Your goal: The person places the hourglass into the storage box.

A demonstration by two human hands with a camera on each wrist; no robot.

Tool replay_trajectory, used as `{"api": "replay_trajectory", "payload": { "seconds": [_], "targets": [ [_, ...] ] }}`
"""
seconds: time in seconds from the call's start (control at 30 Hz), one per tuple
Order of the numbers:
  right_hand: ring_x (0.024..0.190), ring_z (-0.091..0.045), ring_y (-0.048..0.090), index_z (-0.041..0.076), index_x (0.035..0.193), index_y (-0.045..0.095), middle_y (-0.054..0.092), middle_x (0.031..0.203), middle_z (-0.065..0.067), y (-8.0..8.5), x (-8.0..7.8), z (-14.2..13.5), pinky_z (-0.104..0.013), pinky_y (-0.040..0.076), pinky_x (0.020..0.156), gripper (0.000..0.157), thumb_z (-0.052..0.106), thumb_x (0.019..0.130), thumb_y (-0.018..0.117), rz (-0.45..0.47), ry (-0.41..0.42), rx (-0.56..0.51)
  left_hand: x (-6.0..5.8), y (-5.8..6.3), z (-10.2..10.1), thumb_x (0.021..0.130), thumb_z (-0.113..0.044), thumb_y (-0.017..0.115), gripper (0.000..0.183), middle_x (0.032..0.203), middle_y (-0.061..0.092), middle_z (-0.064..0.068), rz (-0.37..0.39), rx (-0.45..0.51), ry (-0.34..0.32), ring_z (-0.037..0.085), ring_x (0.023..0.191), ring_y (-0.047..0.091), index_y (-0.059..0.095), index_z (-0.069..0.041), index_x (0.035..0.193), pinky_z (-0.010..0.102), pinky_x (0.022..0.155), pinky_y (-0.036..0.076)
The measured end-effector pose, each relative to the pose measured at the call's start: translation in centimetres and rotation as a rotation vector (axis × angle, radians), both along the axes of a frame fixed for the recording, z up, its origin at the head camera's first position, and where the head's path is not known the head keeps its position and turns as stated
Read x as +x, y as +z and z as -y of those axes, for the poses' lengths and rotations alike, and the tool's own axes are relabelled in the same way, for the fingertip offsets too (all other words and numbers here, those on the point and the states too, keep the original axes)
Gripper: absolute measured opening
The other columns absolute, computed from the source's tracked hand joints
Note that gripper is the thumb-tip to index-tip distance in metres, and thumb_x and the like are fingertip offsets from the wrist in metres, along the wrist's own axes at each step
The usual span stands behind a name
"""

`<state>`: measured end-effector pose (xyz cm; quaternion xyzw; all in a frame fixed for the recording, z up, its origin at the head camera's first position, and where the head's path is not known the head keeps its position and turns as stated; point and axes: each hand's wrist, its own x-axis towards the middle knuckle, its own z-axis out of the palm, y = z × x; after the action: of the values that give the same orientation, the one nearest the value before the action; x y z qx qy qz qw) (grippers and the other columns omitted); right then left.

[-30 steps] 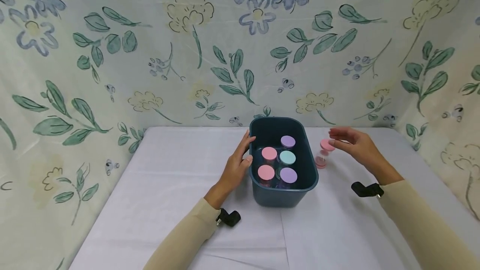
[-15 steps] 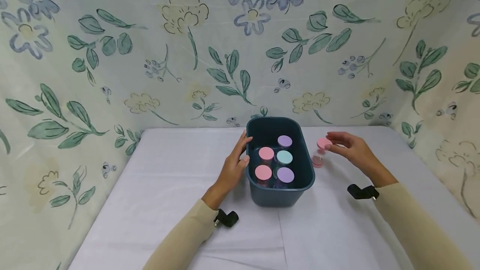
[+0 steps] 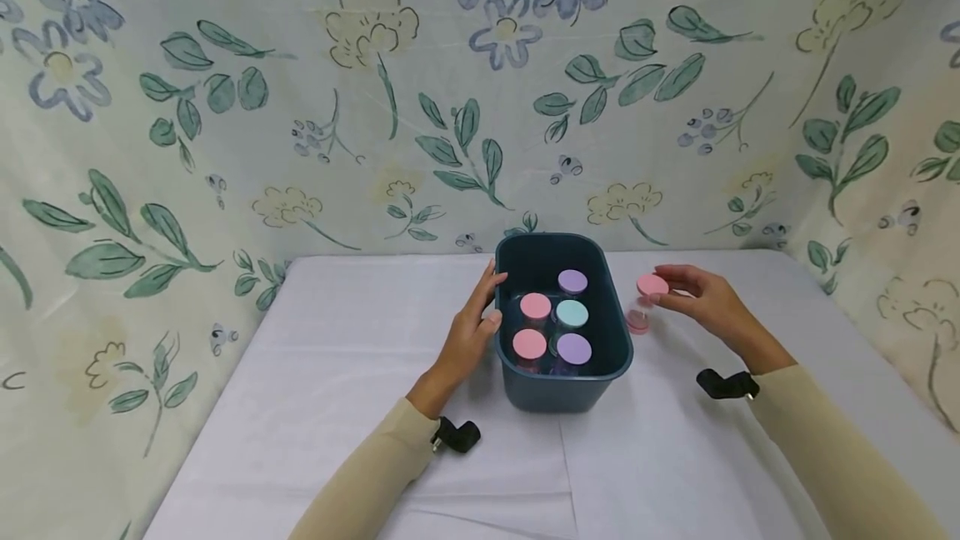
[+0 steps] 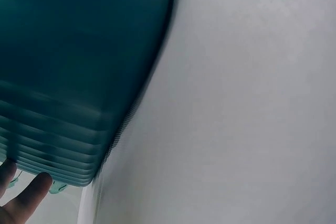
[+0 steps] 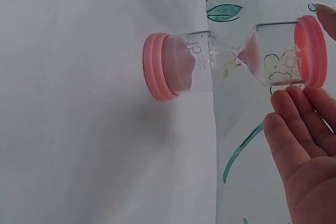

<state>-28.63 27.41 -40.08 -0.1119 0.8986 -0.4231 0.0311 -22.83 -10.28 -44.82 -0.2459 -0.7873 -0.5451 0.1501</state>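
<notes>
My right hand [image 3: 697, 297] pinches the pink top cap of an hourglass [image 3: 639, 319], thumb on one side and fingers on the other. In the right wrist view the clear hourglass [image 5: 239, 56] has pink caps and pink sand in both bulbs. It stands upright just right of a dark teal bin [image 3: 558, 394]. My left hand [image 3: 471, 332] rests along the bin's left wall, with fingertips and thumb at the rim. Two of its fingertips show at the bin [image 4: 52, 145] in the left wrist view. Inside are several capped hourglasses: pink [image 3: 529, 344], purple [image 3: 573, 349] and light blue [image 3: 572, 314].
A white cloth [image 3: 360, 373] with creases covers the table under the bin. Directly behind the table's far edge hangs a floral curtain [image 3: 420, 165], which also runs along the left and right sides. Black wrist cameras [image 3: 727, 384] stick out from both forearms.
My right hand has come down slightly, and its fingers have closed in on the hourglass's pink cap. My left hand stays at the bin. The head view has shifted a little.
</notes>
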Motion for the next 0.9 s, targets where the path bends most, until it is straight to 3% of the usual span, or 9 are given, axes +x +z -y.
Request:
{"api": "replay_trajectory", "payload": {
  "seconds": [0.6, 0.7, 0.77, 0.83, 0.9],
  "targets": [
    [0.132, -0.044, 0.038, 0.005, 0.145, 0.039, 0.042, 0.145, -0.023, -0.2, -0.2, 0.5, -0.063, 0.038, 0.098, 0.083, 0.050, 0.083, 0.069, 0.035, -0.017, 0.035, 0.2, 0.4, 0.0, 0.097, -0.027, 0.038, 0.055, 0.161, 0.011, -0.007, 0.005, -0.013, 0.011, 0.022, 0.141, 0.032, 0.030, -0.022, 0.151, 0.047, 0.109, 0.032],
    [0.132, -0.044, 0.038, 0.004, 0.144, 0.040, 0.042, 0.144, -0.023, -0.2, -0.1, 0.6, -0.063, 0.038, 0.098, 0.083, 0.051, 0.083, 0.069, 0.036, -0.017, 0.044, 1.2, 2.1, -0.1, 0.097, -0.022, 0.037, 0.055, 0.162, 0.012, 0.003, 0.011, -0.019, 0.005, 0.028, 0.140, 0.033, 0.031, -0.012, 0.150, 0.047, 0.109, 0.032],
    [0.131, -0.044, 0.038, 0.003, 0.144, 0.040, 0.043, 0.144, -0.024, -0.3, -0.1, 0.6, -0.063, 0.037, 0.099, 0.083, 0.051, 0.083, 0.069, 0.036, -0.016, 0.044, 1.3, 2.3, -0.2, 0.096, -0.018, 0.037, 0.056, 0.161, 0.012, 0.007, 0.013, -0.020, 0.001, 0.031, 0.140, 0.033, 0.031, -0.008, 0.150, 0.048, 0.109, 0.032],
    [0.131, -0.044, 0.038, 0.003, 0.144, 0.040, 0.043, 0.144, -0.024, -0.4, -0.2, 0.7, -0.063, 0.037, 0.099, 0.082, 0.051, 0.083, 0.069, 0.034, -0.019, 0.043, 1.3, 2.3, -0.2, 0.095, -0.014, 0.037, 0.056, 0.161, 0.013, 0.009, 0.013, -0.021, -0.002, 0.033, 0.140, 0.033, 0.031, -0.007, 0.150, 0.050, 0.108, 0.032],
    [0.131, -0.044, 0.039, 0.004, 0.144, 0.041, 0.044, 0.143, -0.023, -0.4, -0.2, 0.6, -0.063, 0.037, 0.099, 0.082, 0.050, 0.083, 0.069, 0.032, -0.022, 0.043, 0.5, 1.2, -0.1, 0.096, -0.016, 0.038, 0.056, 0.162, 0.012, 0.004, -0.003, -0.014, -0.001, 0.031, 0.140, 0.033, 0.030, -0.011, 0.151, 0.050, 0.108, 0.032]
  ]
}}
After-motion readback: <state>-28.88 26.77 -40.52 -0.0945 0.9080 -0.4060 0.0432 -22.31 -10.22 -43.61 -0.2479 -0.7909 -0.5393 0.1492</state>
